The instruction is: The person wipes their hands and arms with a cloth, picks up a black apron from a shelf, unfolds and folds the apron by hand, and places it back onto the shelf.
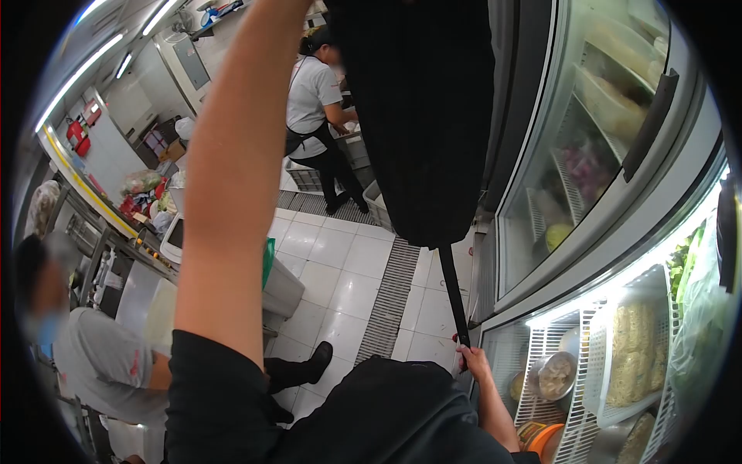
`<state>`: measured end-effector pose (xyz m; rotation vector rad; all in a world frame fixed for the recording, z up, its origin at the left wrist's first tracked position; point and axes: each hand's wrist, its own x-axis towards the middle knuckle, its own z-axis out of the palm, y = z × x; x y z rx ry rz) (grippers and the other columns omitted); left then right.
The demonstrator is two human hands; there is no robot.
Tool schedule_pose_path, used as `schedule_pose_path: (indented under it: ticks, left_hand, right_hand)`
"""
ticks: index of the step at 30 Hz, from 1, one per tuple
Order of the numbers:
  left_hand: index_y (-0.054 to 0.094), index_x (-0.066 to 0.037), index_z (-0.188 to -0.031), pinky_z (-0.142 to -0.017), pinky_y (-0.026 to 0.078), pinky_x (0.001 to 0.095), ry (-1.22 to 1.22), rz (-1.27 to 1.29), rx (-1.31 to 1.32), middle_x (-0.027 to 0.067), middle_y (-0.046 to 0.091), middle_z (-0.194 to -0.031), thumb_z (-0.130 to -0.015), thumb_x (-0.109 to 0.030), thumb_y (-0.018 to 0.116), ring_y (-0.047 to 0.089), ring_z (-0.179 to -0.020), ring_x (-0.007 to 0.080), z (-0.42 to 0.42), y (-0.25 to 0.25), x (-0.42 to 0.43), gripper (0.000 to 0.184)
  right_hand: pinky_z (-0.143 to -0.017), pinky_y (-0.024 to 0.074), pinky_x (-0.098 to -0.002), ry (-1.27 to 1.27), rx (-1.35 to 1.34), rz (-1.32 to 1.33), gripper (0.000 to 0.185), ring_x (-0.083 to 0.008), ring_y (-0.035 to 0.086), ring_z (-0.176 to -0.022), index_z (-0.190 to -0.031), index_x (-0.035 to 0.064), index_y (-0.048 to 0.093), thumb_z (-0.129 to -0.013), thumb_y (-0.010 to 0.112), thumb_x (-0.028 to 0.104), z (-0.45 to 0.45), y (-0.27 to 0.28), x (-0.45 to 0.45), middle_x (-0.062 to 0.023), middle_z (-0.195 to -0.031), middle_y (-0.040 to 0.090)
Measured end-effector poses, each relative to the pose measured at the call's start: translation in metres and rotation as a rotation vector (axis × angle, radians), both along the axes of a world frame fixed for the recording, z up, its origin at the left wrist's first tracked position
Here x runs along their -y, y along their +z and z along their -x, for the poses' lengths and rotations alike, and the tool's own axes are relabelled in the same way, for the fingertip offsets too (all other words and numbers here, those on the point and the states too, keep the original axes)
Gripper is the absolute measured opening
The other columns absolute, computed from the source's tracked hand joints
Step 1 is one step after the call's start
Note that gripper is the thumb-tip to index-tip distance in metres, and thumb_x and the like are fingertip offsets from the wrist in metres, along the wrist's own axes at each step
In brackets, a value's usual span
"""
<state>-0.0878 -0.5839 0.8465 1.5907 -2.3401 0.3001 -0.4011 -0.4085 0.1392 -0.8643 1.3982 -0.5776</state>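
A large black cloth [421,116] hangs in front of me, from the top edge of the view down to the middle. From its lower edge a black strap [454,298] runs down to my right hand [473,361], whose fingers are closed around it beside the fridge. My left arm reaches up past the top edge, so my left hand is out of view.
On the right, a glass-door fridge [514,255] shows lit shelves with a white basket [595,387] and a metal bowl [553,376]. A person in grey [116,356] is close on the left; another person [315,97] works further back. A drain grate [393,298] crosses the tiled floor.
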Motion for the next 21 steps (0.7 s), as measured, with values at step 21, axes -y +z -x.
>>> schedule_pose_path:
  ticks: [21]
  left_hand:
    - [0.069,-0.006,-0.108,-0.080,0.052,0.0385,-0.202,-0.375,-0.213,0.0169,0.070,-0.086,-0.071,-0.010,0.062,0.067,-0.086,0.0310,0.033,-0.222,0.056,0.038]
  right_hand:
    - [-0.079,0.0586,-0.0421,-0.225,0.827,0.224,0.050,-0.0314,0.067,-0.092,-0.128,-0.0041,0.046,-0.080,0.037,-0.011,-0.047,0.171,0.027,-0.0213,-0.123,0.057]
